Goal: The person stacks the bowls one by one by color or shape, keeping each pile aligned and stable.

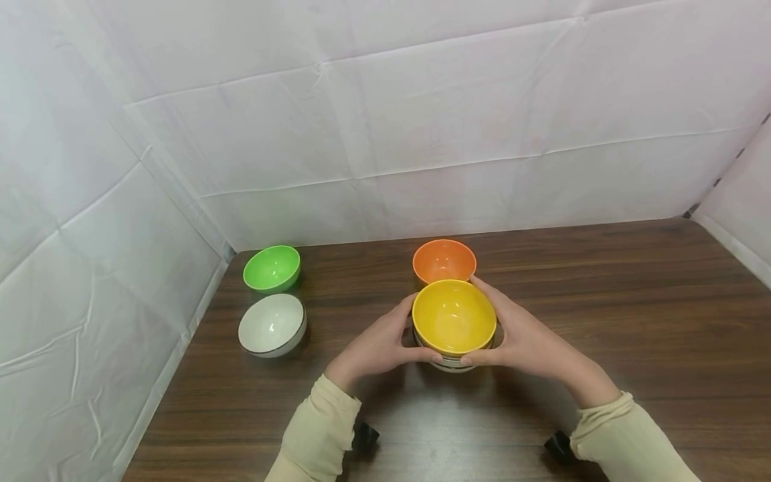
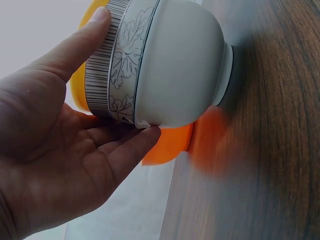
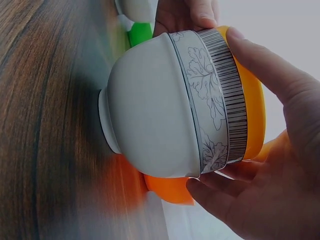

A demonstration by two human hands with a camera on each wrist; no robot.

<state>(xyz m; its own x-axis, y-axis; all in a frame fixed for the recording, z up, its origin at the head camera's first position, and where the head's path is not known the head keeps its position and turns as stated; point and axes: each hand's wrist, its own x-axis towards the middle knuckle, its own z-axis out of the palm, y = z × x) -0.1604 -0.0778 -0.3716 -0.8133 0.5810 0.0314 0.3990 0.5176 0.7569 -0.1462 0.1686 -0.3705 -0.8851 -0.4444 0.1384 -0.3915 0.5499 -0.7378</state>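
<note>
Several nested bowls make a stack in the middle of the table, with a yellow bowl (image 1: 454, 318) on top. Below its rim show a black-striped band (image 3: 227, 90) and a band of leaf drawings (image 2: 131, 45), above a plain white bowl (image 3: 145, 110) at the bottom. My left hand (image 1: 379, 345) grips the stack from the left, thumb on the near side and fingers curving round behind. From the right, my right hand (image 1: 527, 335) holds it in the same way. The stack's foot is at or very near the tabletop; any gap is too small to tell.
An orange bowl (image 1: 444, 260) stands just behind the stack, partly covered by it. At the left are a green bowl (image 1: 272, 268) and, nearer, a white bowl (image 1: 274, 325). White sheeting (image 1: 361, 120) hangs behind the dark wooden table (image 1: 632, 301).
</note>
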